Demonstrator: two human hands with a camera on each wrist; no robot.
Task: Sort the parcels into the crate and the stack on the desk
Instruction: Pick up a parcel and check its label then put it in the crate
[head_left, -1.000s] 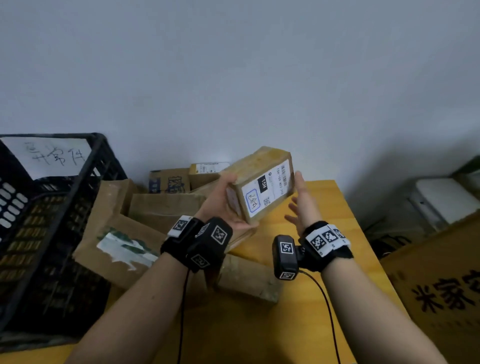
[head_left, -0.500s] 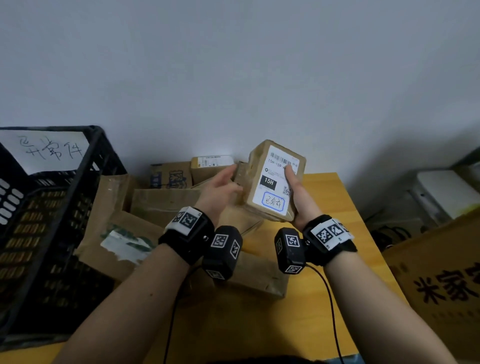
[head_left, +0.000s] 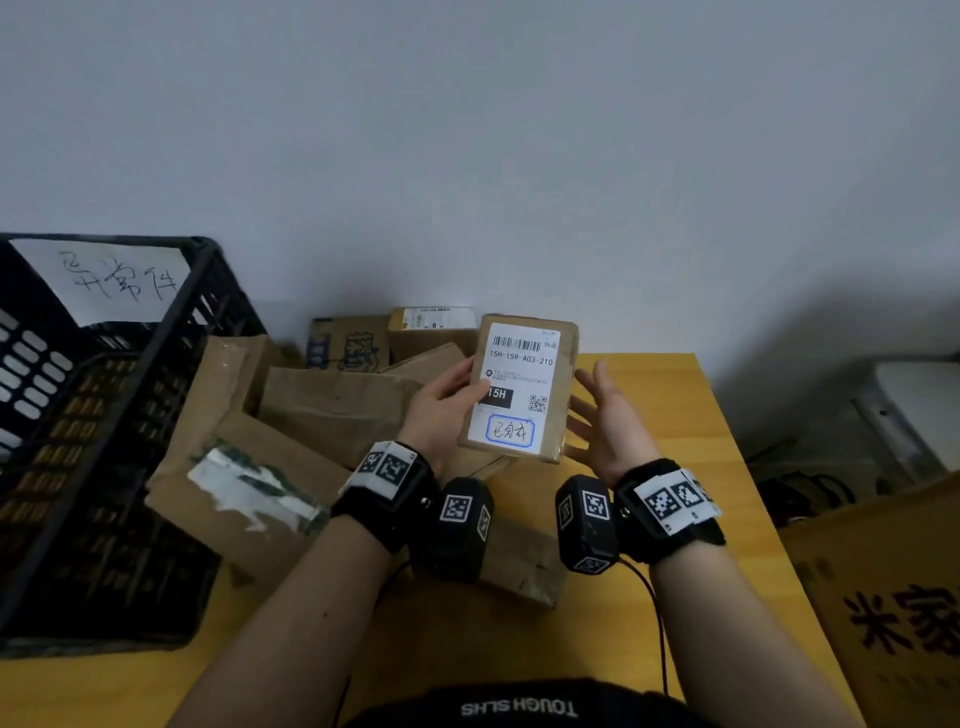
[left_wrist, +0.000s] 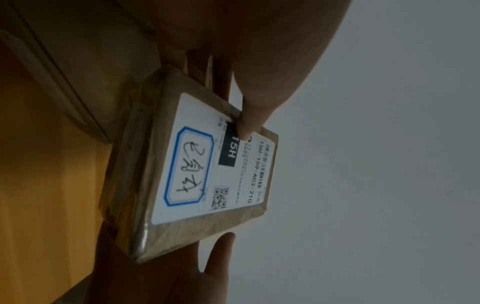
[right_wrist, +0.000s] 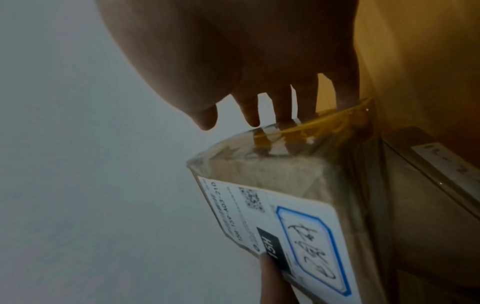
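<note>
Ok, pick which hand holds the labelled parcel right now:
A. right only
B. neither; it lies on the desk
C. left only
C: the left hand grips the parcel with its thumb on the label, while the right hand is spread open beside it.

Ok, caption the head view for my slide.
Left hand holds a labelled parcel upright above the desk, right hand open beside it, black crate at left.

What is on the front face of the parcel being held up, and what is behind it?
The parcel carries a white shipping label reading 15H-159-A03-210; the left hand holds it, thumb over the label's edge. Behind it, more parcels lie on the desk; its back face is hidden.
</note>
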